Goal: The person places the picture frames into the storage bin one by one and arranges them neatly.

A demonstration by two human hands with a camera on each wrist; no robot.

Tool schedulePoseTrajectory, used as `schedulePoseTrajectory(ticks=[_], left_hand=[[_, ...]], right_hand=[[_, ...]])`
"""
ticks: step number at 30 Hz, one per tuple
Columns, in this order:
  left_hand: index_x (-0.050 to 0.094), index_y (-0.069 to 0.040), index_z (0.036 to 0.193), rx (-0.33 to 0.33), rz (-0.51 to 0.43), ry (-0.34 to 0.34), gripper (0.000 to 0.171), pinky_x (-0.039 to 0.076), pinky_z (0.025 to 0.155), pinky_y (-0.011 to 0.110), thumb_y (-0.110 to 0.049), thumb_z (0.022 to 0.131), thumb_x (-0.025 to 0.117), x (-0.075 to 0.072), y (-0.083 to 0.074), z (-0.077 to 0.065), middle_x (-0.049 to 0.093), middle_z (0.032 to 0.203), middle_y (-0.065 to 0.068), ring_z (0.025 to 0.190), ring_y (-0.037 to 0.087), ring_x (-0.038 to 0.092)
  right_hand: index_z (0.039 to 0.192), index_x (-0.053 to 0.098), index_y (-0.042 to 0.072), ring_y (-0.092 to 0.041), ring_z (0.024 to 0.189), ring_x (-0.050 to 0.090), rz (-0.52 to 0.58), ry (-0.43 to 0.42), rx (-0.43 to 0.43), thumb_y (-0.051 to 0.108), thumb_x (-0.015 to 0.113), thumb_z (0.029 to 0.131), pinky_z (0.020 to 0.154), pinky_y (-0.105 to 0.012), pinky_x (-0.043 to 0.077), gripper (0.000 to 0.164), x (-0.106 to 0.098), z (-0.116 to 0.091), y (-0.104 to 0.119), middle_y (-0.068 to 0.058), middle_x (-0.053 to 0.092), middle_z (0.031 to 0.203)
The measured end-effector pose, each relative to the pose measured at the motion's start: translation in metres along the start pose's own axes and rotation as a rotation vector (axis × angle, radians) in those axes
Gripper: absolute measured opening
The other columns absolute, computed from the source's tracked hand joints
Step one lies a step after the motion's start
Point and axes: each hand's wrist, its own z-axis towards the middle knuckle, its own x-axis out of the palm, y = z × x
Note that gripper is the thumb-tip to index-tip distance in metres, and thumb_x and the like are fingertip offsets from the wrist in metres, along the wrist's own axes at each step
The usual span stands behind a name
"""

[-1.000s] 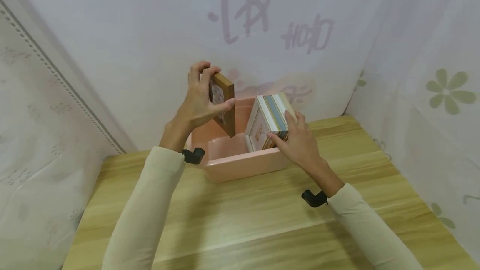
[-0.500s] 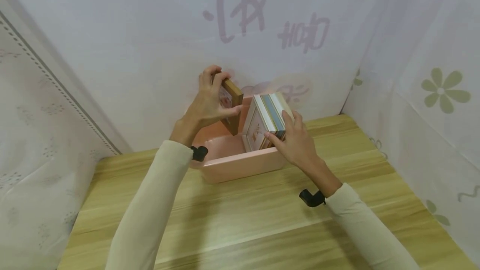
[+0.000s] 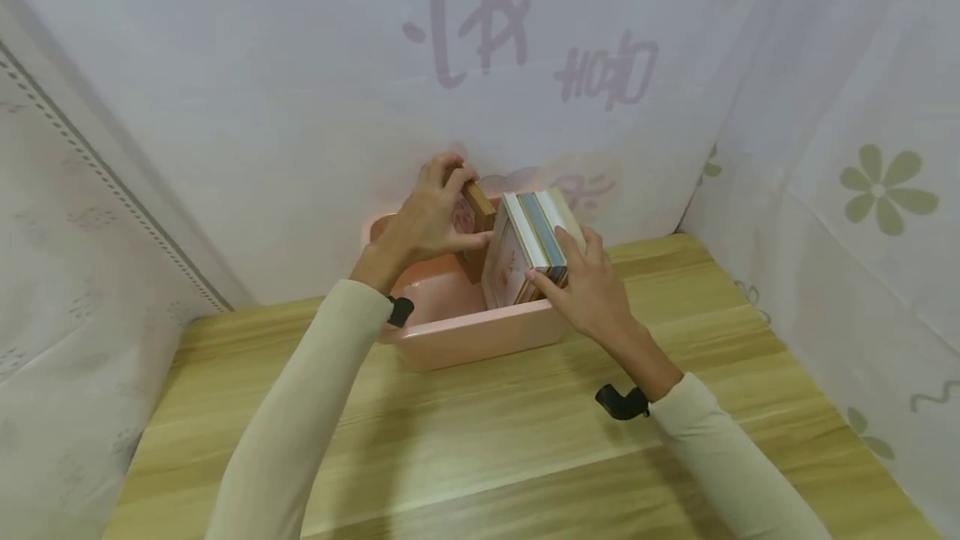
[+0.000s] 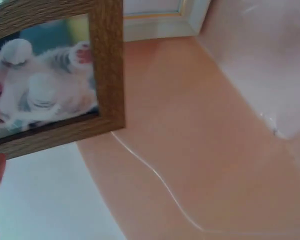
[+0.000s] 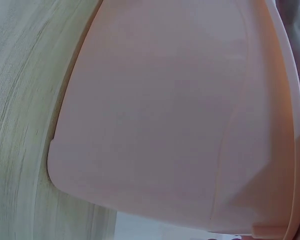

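Observation:
In the head view my left hand [image 3: 423, 219] grips a brown wooden picture frame [image 3: 481, 202], fingers over its top edge and thumb on its near side. The left wrist view shows its kitten photo [image 4: 45, 85]. The frame is lowered inside a pink plastic bin [image 3: 480, 342], close to the left of a row of picture frames [image 3: 537, 227] with white and blue edges. These lean together in the bin's right part. My right hand [image 3: 596, 290] holds that row from the right, thumb at its near corner. The right wrist view shows mostly the bin's outer wall [image 5: 155, 115].
The bin stands at the back of a wood-grain table [image 3: 480, 448], against a pale cloth backdrop [image 3: 300, 107] with printed lettering. Another cloth [image 3: 840, 290] with green flowers hangs along the right side. A black wrist device [image 3: 622, 401] juts out below the right wrist.
My left hand has moved right and down with the brown picture frame, bringing it deeper into the bin and nearer the row. My right hand keeps its hold on the row.

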Motion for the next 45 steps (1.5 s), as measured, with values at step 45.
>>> schedulePoseTrajectory(ticks=[45], left_hand=[[0.051,-0.005,0.120,-0.079,-0.045,0.654,0.071,0.047,0.090,0.037,-0.044,0.072,0.086,0.029,-0.016,-0.009,0.034,0.136,0.011,0.106,0.025,0.052]], right_hand=[[0.153,0.034,0.020,-0.048,0.117,0.051,0.007,-0.028,-0.007,0.069,0.054,0.089,0.066,-0.055,0.054,0.083,0.001,-0.006,0.008,-0.027,0.027,0.153]])
